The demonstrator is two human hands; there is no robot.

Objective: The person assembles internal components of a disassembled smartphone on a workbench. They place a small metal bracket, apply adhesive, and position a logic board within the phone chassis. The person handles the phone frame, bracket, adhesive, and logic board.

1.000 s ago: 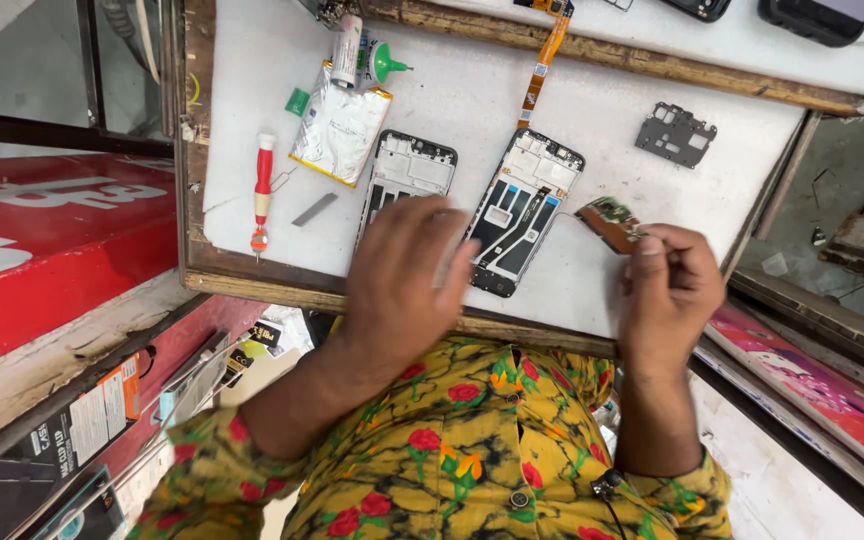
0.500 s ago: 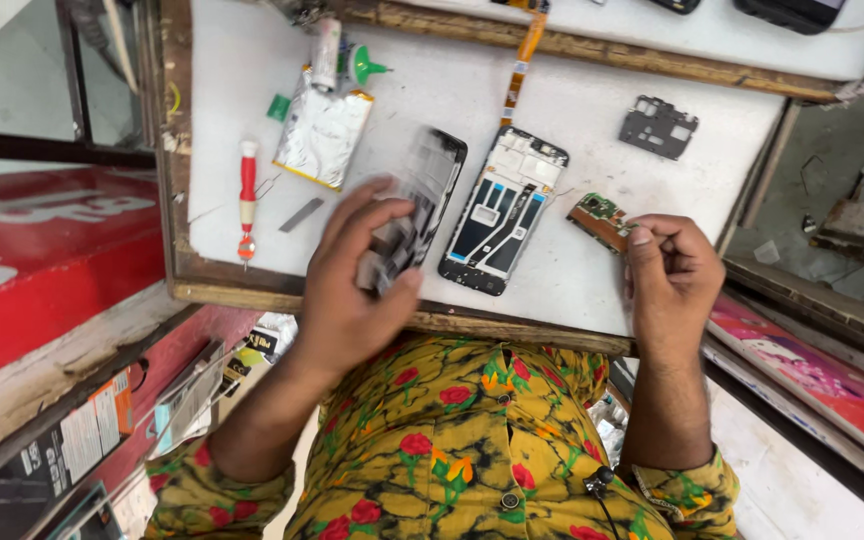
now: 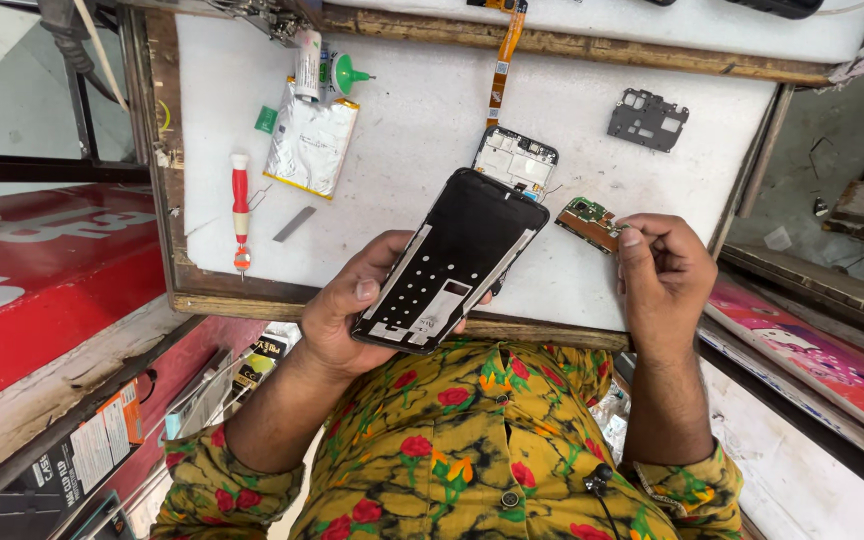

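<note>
The left hand [image 3: 352, 320] grips a thin black phone frame [image 3: 452, 262] by its edges, lifted off the tabletop [image 3: 422, 120]. It looks light and easy to bend (hold the sides). The right hand [image 3: 664, 275] pinches a small green circuit board [image 3: 590, 222].

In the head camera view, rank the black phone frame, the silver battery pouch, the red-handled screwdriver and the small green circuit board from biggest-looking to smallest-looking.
1. Black phone frame, held up by the left hand, so nearness to the camera inflates it.
2. Silver battery pouch.
3. Red-handled screwdriver: long but thin.
4. Small green circuit board, pinched by the right hand.
</note>
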